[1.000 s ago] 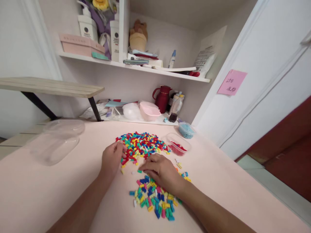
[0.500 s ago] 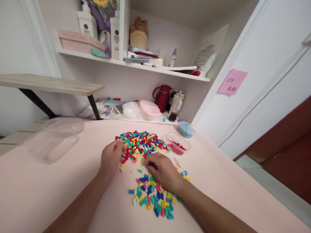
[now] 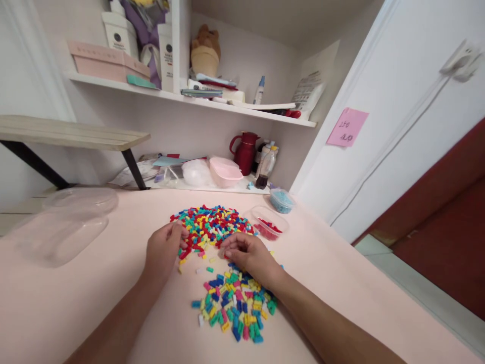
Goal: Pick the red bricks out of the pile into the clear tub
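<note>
A wide heap of small mixed-colour toy bricks (image 3: pixel 214 222) lies on the pink table. Curled at the heap's left edge is my left hand (image 3: pixel 162 247); what its closed fingers hold, if anything, is hidden. My right hand (image 3: pixel 252 257) is at the heap's front right edge, its thumb and fingers closed around a small red brick (image 3: pixel 227 256). Below that hand spreads a second, looser pile of bricks (image 3: pixel 237 306), mostly blue, green, yellow and pink. Behind the right hand stands a clear plastic tub (image 3: pixel 285 222) with red bricks (image 3: pixel 269 228) in it.
A lidded tub of light blue pieces (image 3: pixel 281 201) stands at the back right. Clear empty containers (image 3: pixel 79 227) lie at the left, near a small wooden shelf (image 3: pixel 76 132). Along the back are a pink box (image 3: pixel 225 172), a red jug (image 3: pixel 245 154) and bottles (image 3: pixel 266 169).
The view has shifted slightly to the right. My right hand's fingers have moved a little at the heap's edge, and a red brick now shows at the fingertips. The left hand stays beside the heap.
</note>
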The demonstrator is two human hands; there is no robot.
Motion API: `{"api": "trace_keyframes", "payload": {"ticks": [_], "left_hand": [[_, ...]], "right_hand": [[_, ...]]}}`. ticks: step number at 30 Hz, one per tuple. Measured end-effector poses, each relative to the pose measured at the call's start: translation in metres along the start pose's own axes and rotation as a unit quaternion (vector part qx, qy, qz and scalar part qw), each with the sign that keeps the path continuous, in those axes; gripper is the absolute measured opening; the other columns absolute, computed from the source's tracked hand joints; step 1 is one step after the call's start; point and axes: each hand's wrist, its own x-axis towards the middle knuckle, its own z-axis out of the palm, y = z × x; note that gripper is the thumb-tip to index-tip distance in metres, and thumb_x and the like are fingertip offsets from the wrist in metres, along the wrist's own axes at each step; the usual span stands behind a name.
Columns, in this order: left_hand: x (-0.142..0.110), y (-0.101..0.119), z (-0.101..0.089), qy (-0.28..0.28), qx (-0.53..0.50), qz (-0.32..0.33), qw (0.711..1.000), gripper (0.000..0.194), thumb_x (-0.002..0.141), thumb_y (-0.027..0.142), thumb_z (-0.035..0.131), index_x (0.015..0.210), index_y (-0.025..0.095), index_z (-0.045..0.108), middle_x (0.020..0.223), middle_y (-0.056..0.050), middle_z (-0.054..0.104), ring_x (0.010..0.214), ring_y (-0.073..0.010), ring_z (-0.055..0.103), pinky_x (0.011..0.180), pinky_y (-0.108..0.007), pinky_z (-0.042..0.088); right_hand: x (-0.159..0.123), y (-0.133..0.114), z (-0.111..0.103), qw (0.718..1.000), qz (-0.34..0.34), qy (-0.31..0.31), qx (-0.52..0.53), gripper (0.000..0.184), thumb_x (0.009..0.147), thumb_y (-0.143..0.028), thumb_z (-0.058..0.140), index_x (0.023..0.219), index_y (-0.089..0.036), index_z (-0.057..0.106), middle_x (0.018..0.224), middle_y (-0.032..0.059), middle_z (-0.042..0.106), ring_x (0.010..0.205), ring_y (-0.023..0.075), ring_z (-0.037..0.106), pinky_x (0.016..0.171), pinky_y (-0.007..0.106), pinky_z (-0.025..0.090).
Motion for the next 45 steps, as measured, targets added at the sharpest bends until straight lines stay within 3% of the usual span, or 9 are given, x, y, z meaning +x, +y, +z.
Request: {"api": "trace_keyframes", "payload": {"ticks": [4,6,13,17,20,26,34,41,45], "left_hand": [[0.003,-0.001,-0.001,0.004,0.013,-0.002,1.000,0.031,0.077,0.046,0.051,0.068,0.019,0.065,0.050,0.001,0.063,0.053,-0.0168,0.060,0.055,-0.026,0.044],[0.004,-0.002,-0.001,0.003,0.019,-0.004,1.000,0.031,0.077,0.045,0.051,0.070,0.019,0.066,0.052,0.001,0.064,0.055,-0.0172,0.061,0.056,-0.026,0.045],[0.007,-0.006,-0.002,0.004,0.030,-0.005,1.000,0.036,0.077,0.052,0.052,0.071,0.019,0.067,0.053,-0.001,0.064,0.055,-0.0178,0.061,0.054,-0.027,0.046],[0.010,-0.011,-0.003,0.000,0.022,-0.008,1.000,0.036,0.076,0.052,0.054,0.075,0.019,0.068,0.057,-0.001,0.066,0.057,-0.0177,0.062,0.055,-0.027,0.047],[0.012,-0.011,-0.003,0.004,0.029,-0.004,1.000,0.034,0.076,0.050,0.055,0.076,0.020,0.068,0.061,-0.002,0.068,0.058,-0.0185,0.063,0.056,-0.028,0.048],[0.009,-0.004,-0.003,0.010,0.043,0.002,0.999,0.031,0.075,0.048,0.054,0.074,0.020,0.068,0.063,-0.003,0.069,0.061,-0.0209,0.064,0.058,-0.031,0.048],[0.008,-0.005,-0.003,0.003,0.038,-0.007,0.999,0.031,0.076,0.047,0.052,0.075,0.019,0.067,0.056,-0.001,0.067,0.058,-0.0187,0.062,0.057,-0.028,0.046],[0.003,0.000,-0.002,-0.003,0.018,-0.002,1.000,0.034,0.077,0.048,0.051,0.069,0.019,0.065,0.052,0.000,0.063,0.054,-0.0176,0.060,0.054,-0.026,0.044],[0.002,-0.001,-0.001,-0.001,0.012,0.006,1.000,0.032,0.077,0.045,0.051,0.067,0.019,0.065,0.051,0.000,0.063,0.054,-0.0167,0.060,0.055,-0.025,0.044]], "right_hand": [[-0.001,-0.010,-0.009,1.000,-0.019,0.010,-0.020,0.017,0.078,-0.033,0.068,0.088,-0.020,0.069,0.075,0.0006,0.068,0.063,0.0124,0.058,0.055,0.023,0.043],[-0.001,-0.020,-0.021,0.993,-0.063,0.055,-0.082,0.014,0.079,-0.031,0.066,0.088,-0.020,0.070,0.076,0.0007,0.069,0.068,0.0137,0.060,0.060,0.024,0.045],[-0.002,-0.041,-0.080,0.884,-0.200,0.289,-0.309,0.015,0.083,-0.026,0.057,0.084,-0.021,0.072,0.085,0.0041,0.072,0.071,0.0172,0.061,0.070,0.031,0.050],[0.001,-0.032,-0.096,0.849,-0.187,0.339,-0.360,0.016,0.084,-0.024,0.055,0.086,-0.022,0.071,0.099,0.0060,0.068,0.083,0.0194,0.063,0.078,0.035,0.050],[0.001,-0.030,-0.098,0.848,-0.185,0.349,-0.353,0.019,0.086,-0.023,0.052,0.089,-0.021,0.071,0.104,0.0076,0.065,0.090,0.0206,0.062,0.079,0.035,0.050],[0.000,-0.035,-0.083,0.882,-0.198,0.297,-0.306,0.020,0.085,-0.020,0.051,0.089,-0.021,0.070,0.094,0.0052,0.069,0.083,0.0181,0.062,0.075,0.032,0.050],[-0.001,-0.023,-0.054,0.921,-0.181,0.155,-0.310,0.023,0.086,-0.014,0.052,0.094,-0.022,0.072,0.088,0.0029,0.069,0.076,0.0155,0.061,0.071,0.029,0.048],[-0.004,-0.015,-0.032,0.908,-0.195,0.029,-0.369,0.036,0.090,-0.007,0.047,0.111,-0.026,0.069,0.104,0.0058,0.068,0.096,0.0180,0.061,0.086,0.032,0.049],[-0.002,-0.005,-0.021,0.878,-0.187,0.004,-0.441,0.036,0.093,-0.012,0.046,0.121,-0.023,0.065,0.105,0.0093,0.064,0.095,0.0198,0.061,0.084,0.033,0.050]]}}
